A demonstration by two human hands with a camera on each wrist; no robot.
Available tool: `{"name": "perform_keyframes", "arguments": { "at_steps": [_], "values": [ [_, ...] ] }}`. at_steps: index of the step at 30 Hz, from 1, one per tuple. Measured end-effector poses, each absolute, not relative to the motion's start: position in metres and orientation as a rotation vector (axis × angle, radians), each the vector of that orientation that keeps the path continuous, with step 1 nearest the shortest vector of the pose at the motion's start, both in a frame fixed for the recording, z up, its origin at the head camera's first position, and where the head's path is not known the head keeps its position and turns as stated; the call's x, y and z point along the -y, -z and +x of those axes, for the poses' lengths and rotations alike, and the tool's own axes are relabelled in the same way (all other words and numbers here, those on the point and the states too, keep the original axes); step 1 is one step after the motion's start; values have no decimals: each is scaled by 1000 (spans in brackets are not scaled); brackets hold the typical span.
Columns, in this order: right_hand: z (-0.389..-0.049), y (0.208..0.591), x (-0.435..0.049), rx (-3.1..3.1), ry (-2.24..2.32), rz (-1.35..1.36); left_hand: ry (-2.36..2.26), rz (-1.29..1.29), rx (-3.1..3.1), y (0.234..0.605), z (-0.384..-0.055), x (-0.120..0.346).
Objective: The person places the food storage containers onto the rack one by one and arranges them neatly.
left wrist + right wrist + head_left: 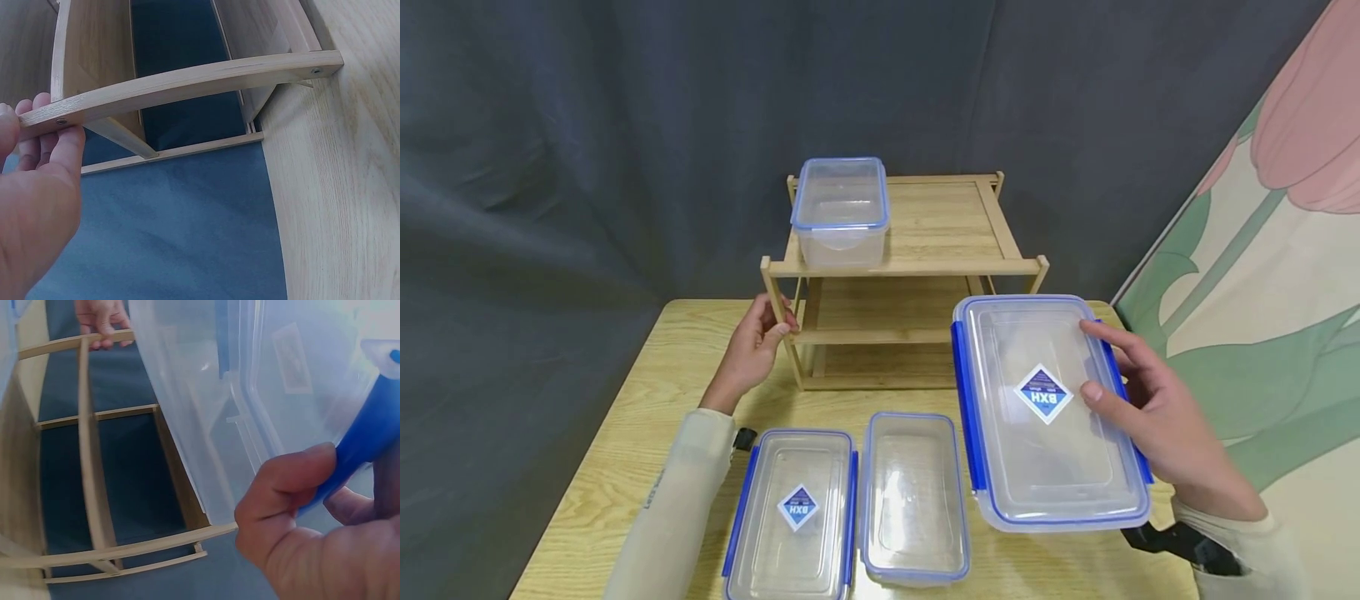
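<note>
The right hand (pixel 1161 412) grips the lidded container (pixel 1045 467) by its edge, the container lying at nine o'clock from it. The left hand (pixel 752 346) grips the wooden rack (pixel 880 312), mostly toward two o'clock.

Pale wood-grain bench (pixel 647 383) carries three-tier light wooden shelf (pixel 951 221), clear rectangular plastic box with blue side clips (pixel 797 550), clear blue-rimmed plastic box (pixel 916 496). Shelf top, left side: deep clear blue-rimmed plastic container (pixel 842 200).
</note>
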State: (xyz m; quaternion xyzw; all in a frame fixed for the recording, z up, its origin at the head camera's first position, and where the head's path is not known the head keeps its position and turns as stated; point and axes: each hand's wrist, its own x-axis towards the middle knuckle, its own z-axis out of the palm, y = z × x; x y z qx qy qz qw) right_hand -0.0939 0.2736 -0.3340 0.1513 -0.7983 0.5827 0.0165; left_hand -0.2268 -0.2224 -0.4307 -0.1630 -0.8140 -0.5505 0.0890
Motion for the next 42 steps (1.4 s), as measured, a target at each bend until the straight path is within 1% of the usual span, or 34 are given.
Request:
{"name": "perform_keyframes", "arguments": {
  "at_steps": [4,12,16,28,42],
  "values": [
    [-99,323,-276,2438,-1899,495,1622,-496,2414,432,-229,222],
    [-113,300,-275,2447,-1962,384,1644,-514,2398,431,-233,219],
    [-124,287,-275,2409,-2023,360,1636,-517,2406,432,-234,218],
    [-159,255,-260,2421,-2005,268,1637,-519,2397,432,-235,213],
    [-208,217,-237,2368,-2093,352,1759,-529,2394,424,-235,217]
  ]
}}
